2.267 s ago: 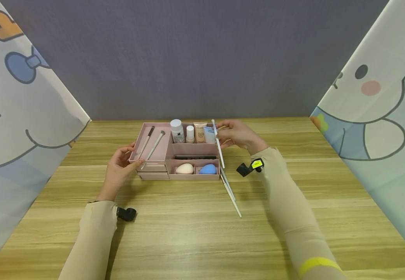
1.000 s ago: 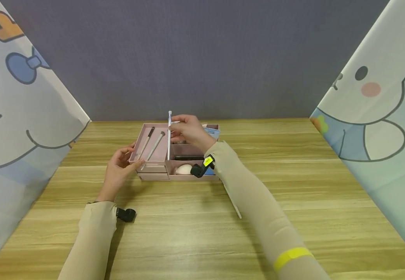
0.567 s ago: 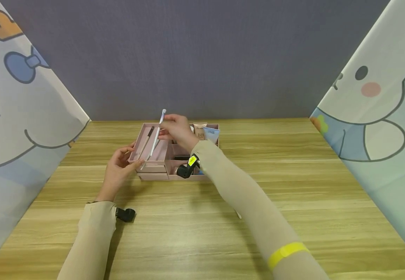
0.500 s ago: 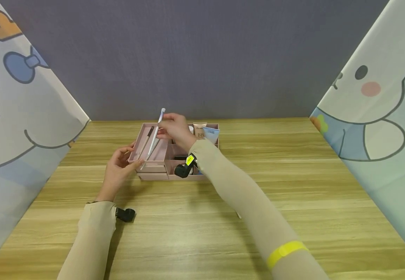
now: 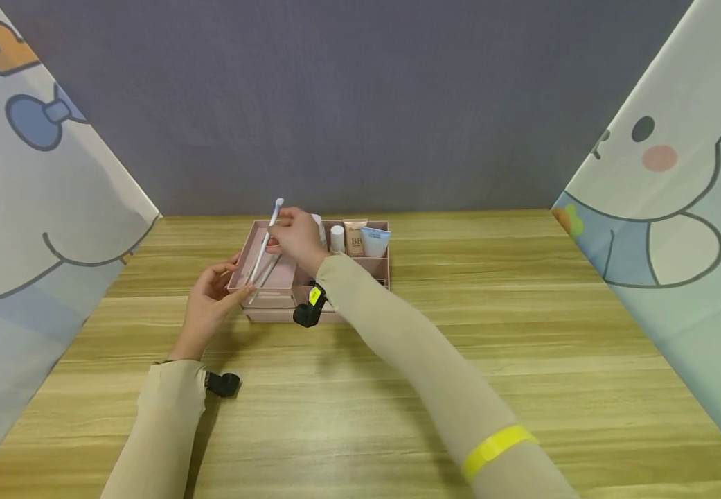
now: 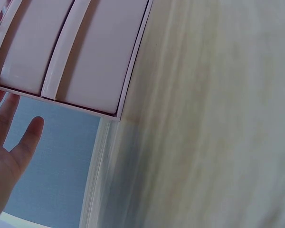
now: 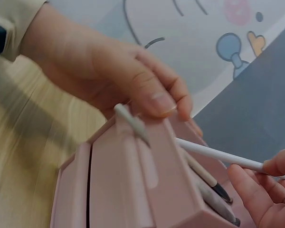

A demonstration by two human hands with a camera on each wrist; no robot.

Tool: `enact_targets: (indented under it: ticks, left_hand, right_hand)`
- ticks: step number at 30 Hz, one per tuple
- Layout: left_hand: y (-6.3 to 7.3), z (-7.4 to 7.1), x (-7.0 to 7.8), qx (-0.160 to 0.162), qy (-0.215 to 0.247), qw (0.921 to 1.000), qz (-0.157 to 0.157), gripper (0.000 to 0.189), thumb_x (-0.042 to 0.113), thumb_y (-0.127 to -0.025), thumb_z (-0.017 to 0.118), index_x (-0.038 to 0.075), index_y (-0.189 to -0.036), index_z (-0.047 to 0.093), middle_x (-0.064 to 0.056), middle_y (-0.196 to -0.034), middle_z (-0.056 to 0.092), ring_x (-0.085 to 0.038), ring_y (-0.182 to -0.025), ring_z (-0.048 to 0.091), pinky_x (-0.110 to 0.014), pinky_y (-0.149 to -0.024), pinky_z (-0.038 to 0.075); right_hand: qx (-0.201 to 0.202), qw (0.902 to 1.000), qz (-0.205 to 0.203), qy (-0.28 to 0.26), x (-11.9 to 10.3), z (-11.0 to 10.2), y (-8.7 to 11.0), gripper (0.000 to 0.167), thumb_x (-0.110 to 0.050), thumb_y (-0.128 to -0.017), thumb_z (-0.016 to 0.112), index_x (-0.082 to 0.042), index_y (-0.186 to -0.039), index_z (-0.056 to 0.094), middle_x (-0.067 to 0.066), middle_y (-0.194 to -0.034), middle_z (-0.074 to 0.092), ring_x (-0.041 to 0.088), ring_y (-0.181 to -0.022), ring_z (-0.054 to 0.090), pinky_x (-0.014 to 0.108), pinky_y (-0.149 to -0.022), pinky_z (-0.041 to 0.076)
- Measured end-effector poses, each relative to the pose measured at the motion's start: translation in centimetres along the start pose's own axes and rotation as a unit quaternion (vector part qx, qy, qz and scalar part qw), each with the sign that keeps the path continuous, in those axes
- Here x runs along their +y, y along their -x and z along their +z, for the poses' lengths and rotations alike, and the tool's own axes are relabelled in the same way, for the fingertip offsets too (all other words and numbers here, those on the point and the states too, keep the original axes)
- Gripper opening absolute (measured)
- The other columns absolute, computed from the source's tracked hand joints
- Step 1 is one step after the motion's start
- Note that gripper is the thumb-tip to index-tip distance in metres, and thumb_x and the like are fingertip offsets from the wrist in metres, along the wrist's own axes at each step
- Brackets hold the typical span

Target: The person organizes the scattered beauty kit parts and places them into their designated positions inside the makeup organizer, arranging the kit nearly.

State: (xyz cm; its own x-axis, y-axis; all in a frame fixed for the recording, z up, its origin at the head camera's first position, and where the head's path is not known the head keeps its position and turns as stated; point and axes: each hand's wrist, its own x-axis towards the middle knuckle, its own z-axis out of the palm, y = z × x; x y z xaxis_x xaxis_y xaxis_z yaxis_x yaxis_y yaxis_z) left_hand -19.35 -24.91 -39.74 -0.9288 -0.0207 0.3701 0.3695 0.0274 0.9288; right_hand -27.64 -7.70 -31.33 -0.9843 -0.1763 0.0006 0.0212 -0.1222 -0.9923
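Note:
A pink makeup organizer (image 5: 273, 301) with drawers stands at the back of the table. My left hand (image 5: 207, 301) grips its left front corner, thumb over the front edge and fingers along the side. My right hand (image 5: 298, 239) pinches a white makeup brush (image 5: 263, 244) near its upper end, tilted over the left tray. In the right wrist view, the white brush's handle (image 7: 213, 153) reaches down into that tray. A dark-tipped brush (image 7: 203, 172) and a grey brush (image 7: 211, 199) lie there, the grey one's handle end (image 7: 123, 111) jutting over the front edge.
In the organizer's back right compartments stand a small white-capped bottle (image 5: 337, 239), a BB cream tube (image 5: 355, 239) and a blue-white tube (image 5: 375, 242). A grey wall (image 5: 360, 104) rises behind the wooden table (image 5: 360, 416). My right forearm covers part of the front compartments.
My right hand has carried the white brush leftward from the organizer's right side to over the left tray, and lowered it there. My left hand has stayed on the corner.

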Motion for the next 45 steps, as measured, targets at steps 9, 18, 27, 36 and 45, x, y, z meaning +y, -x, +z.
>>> enact_targets:
  ticks: [9, 18, 27, 36, 45]
  left_hand:
    - [0.2, 0.1, 0.2, 0.005, 0.008, 1.0, 0.002, 0.036, -0.016, -0.086, 0.067, -0.007, -0.116, 0.051, -0.016, -0.149, 0.047, -0.008, -0.126, 0.053, -0.017, -0.083, 0.051]
    - [0.2, 0.0, 0.1, 0.003, 0.014, 0.9999, 0.005, 0.037, -0.017, -0.086, 0.066, -0.012, -0.118, 0.048, -0.017, -0.15, 0.047, -0.013, -0.132, 0.05, -0.018, -0.085, 0.05]
    - [0.1, 0.0, 0.0, 0.0, 0.013, 0.9999, 0.004, 0.036, -0.016, -0.086, 0.066, -0.009, -0.117, 0.049, -0.018, -0.149, 0.046, -0.01, -0.129, 0.052, -0.017, -0.084, 0.05]
    - [0.0, 0.1, -0.1, -0.001, 0.018, 0.9998, 0.002, 0.036, -0.016, -0.087, 0.066, -0.008, -0.117, 0.05, -0.016, -0.149, 0.047, -0.007, -0.124, 0.054, -0.018, -0.086, 0.05]
    - [0.1, 0.3, 0.3, 0.008, 0.015, 0.9998, -0.007, 0.036, -0.018, -0.086, 0.065, -0.009, -0.117, 0.05, -0.019, -0.15, 0.045, -0.007, -0.124, 0.054, -0.018, -0.085, 0.05]
  right_hand:
    - [-0.016, 0.9983, 0.018, 0.052, 0.4, 0.2, 0.1, 0.043, 0.006, -0.095, 0.06, 0.009, -0.137, 0.049, 0.023, -0.119, 0.065, 0.015, -0.063, 0.061, 0.028, -0.064, 0.059]
    - [-0.027, 0.9959, 0.026, 0.082, 0.4, 0.1, 0.4, 0.043, 0.002, -0.096, 0.061, 0.007, -0.138, 0.05, 0.022, -0.119, 0.065, 0.02, -0.07, 0.066, 0.03, -0.068, 0.059]
    - [-0.025, 0.9971, 0.029, 0.066, 0.3, 0.0, 0.4, 0.04, 0.002, -0.095, 0.064, 0.006, -0.134, 0.054, 0.016, -0.102, 0.067, 0.033, -0.083, 0.07, 0.034, -0.07, 0.059]
    - [-0.063, 0.9968, 0.032, 0.036, 0.0, -0.9, 0.7, 0.039, 0.004, -0.094, 0.064, 0.009, -0.131, 0.055, 0.015, -0.096, 0.067, 0.033, -0.08, 0.07, 0.035, -0.072, 0.059]
    - [-0.122, 0.9919, 0.034, 0.007, -0.6, -2.2, 1.6, 0.041, 0.003, -0.095, 0.062, 0.01, -0.135, 0.051, 0.031, -0.117, 0.063, 0.018, -0.072, 0.065, 0.03, -0.069, 0.059]
